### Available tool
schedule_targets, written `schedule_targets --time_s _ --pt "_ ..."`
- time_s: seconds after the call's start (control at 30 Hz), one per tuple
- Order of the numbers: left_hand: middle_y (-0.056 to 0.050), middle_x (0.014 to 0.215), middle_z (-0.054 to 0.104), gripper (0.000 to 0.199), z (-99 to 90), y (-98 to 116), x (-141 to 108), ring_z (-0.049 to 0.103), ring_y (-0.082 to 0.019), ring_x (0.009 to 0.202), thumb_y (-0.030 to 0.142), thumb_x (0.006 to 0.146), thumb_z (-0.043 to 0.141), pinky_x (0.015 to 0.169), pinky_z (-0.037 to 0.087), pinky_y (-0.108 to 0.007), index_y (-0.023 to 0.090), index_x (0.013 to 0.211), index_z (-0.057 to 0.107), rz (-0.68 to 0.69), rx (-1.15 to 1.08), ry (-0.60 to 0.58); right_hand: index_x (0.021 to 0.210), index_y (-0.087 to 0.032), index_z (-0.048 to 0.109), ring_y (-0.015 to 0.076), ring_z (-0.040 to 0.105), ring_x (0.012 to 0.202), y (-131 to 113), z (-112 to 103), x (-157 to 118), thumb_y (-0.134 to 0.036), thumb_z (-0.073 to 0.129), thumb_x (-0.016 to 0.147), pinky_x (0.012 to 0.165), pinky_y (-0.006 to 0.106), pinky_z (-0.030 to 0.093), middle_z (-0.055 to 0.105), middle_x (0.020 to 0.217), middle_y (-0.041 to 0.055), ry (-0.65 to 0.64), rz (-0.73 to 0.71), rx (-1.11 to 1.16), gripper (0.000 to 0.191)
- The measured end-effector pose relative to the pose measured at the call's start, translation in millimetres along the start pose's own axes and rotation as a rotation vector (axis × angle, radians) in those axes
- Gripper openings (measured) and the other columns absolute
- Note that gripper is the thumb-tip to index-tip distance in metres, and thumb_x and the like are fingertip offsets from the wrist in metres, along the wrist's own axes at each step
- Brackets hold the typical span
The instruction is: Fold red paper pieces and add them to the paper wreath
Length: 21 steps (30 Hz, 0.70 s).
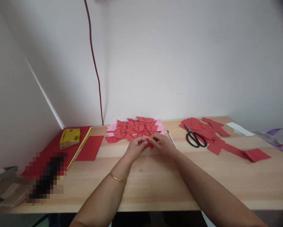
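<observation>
1. Pale wooden bench (153,186), with everything below lying on it or held above it.
2. Large red sheet (49,149) in the back left corner of the bench, slanting along the left edge; yellow strip down its right side, near end partly hidden by a pixelated patch.
3. Loose spread of red paper pieces (204,130), overlapping, from the back edge across the right part of the bench; one creased at the near right end.
4. Heap of folded paper points (134,127), red with pink at both sides, at the middle of the back edge.
5. Plain red rectangle (90,148), flat, between the large sheet and the heap.
6. Left hand (137,146), thumb and fingertips brought close together, pinching a small red piece from its left; gold bangle on the forearm.
7. Right hand (159,142), likewise narrowed to a pinch on the other side of that piece.
8. Black-handled scissors (195,138), blades pointing toward the back edge, touching the red spread.
9. Yellow packet (70,138), resting on the large sheet near the back left corner.
10. White pen (172,138), just beside the right hand.
11. Small red piece (150,145), between both hands, in front of the heap; exact fold hidden by fingers.
</observation>
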<state>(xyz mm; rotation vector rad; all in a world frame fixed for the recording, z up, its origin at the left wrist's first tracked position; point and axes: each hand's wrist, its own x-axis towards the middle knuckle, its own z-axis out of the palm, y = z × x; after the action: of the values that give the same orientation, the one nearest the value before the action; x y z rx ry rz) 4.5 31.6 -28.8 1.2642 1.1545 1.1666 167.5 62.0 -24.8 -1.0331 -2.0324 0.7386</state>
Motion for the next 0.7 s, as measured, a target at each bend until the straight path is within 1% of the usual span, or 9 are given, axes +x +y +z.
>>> schedule_targets --time_s 0.1,0.17,0.23,0.33,0.47,0.53,0.6,0.7 --pt "-0.002 0.076 0.063 0.021 -1.4 -0.7 0.9 0.053 -0.011 0.067 0.033 0.071 0.067 0.065 0.04 -0.024 0.015 0.08 0.064 0.077 0.027 0.042 0.067 -0.018 0.048 0.0124 0.047 0.06 0.5 1.0 -0.5 -0.031 0.046 0.088 0.056 0.024 0.033 0.052 0.065 0.0007 -0.025 -0.073 -0.041 0.024" --pt "-0.001 0.071 0.061 0.022 -2.6 -0.6 0.9 0.051 -0.011 0.064 0.037 0.072 0.066 0.063 0.038 -0.024 0.015 0.076 0.063 0.083 0.068 0.043 0.067 -0.018 0.047 0.0127 0.048 0.061 1.0 2.2 -0.8 -0.028 0.044 0.089 0.057 0.024 0.034 0.053 0.066 0.0013 -0.052 -0.114 -0.047 0.024" --pt "0.001 0.061 0.055 0.027 -2.9 -0.6 0.4 0.045 -0.01 0.057 0.041 0.073 0.064 0.057 0.035 -0.023 0.014 0.071 0.062 0.05 0.081 0.036 0.068 -0.018 0.047 0.013 0.049 0.062 0.9 2.9 -0.9 -0.028 0.043 0.09 0.058 0.024 0.035 0.054 0.067 0.0016 -0.072 -0.131 -0.03 0.024" --pt "0.003 0.058 0.052 0.031 -0.1 -2.0 0.3 0.041 -0.008 0.053 0.045 0.07 0.066 0.055 0.033 -0.022 0.014 0.069 0.061 -0.008 -0.056 0.065 0.069 -0.019 0.047 0.0133 0.048 0.062 0.0 2.4 -0.1 -0.031 0.041 0.091 0.059 0.025 0.035 0.053 0.067 0.0015 -0.072 -0.145 0.007 0.026" --pt "0.0 0.063 0.058 0.029 5.7 -5.3 1.9 0.047 -0.008 0.058 0.039 0.063 0.074 0.059 0.037 -0.022 0.013 0.069 0.063 -0.074 -0.355 0.06 0.067 -0.02 0.045 0.0133 0.046 0.062 0.2 1.2 1.1 -0.036 0.038 0.093 0.059 0.026 0.034 0.051 0.068 0.001 -0.076 -0.155 0.048 0.031" --pt "-0.002 0.067 0.061 0.028 6.7 -5.7 2.3 0.05 -0.009 0.061 0.037 0.061 0.077 0.062 0.04 -0.022 0.013 0.071 0.065 -0.126 -0.441 0.037 0.066 -0.02 0.043 0.013 0.045 0.061 1.5 1.3 1.3 -0.039 0.036 0.093 0.058 0.025 0.033 0.05 0.066 0.0005 -0.09 -0.135 0.053 0.034" --pt "-0.002 0.07 0.062 0.029 6.1 -5.0 2.1 0.051 -0.01 0.062 0.036 0.061 0.077 0.064 0.042 -0.023 0.012 0.074 0.066 -0.158 -0.47 0.024 0.065 -0.02 0.041 0.0129 0.044 0.06 3.1 1.6 1.4 -0.04 0.035 0.093 0.057 0.025 0.033 0.049 0.065 -0.0001 -0.092 -0.118 0.048 0.035" --pt "-0.001 0.066 0.06 0.029 3.8 -3.1 1.0 0.051 -0.009 0.06 0.039 0.066 0.074 0.062 0.04 -0.022 0.012 0.075 0.066 -0.13 -0.412 0.033 0.064 -0.02 0.039 0.0127 0.042 0.059 5.7 1.2 2.2 -0.039 0.037 0.093 0.056 0.025 0.031 0.046 0.063 -0.0009 -0.081 -0.103 0.02 0.034"
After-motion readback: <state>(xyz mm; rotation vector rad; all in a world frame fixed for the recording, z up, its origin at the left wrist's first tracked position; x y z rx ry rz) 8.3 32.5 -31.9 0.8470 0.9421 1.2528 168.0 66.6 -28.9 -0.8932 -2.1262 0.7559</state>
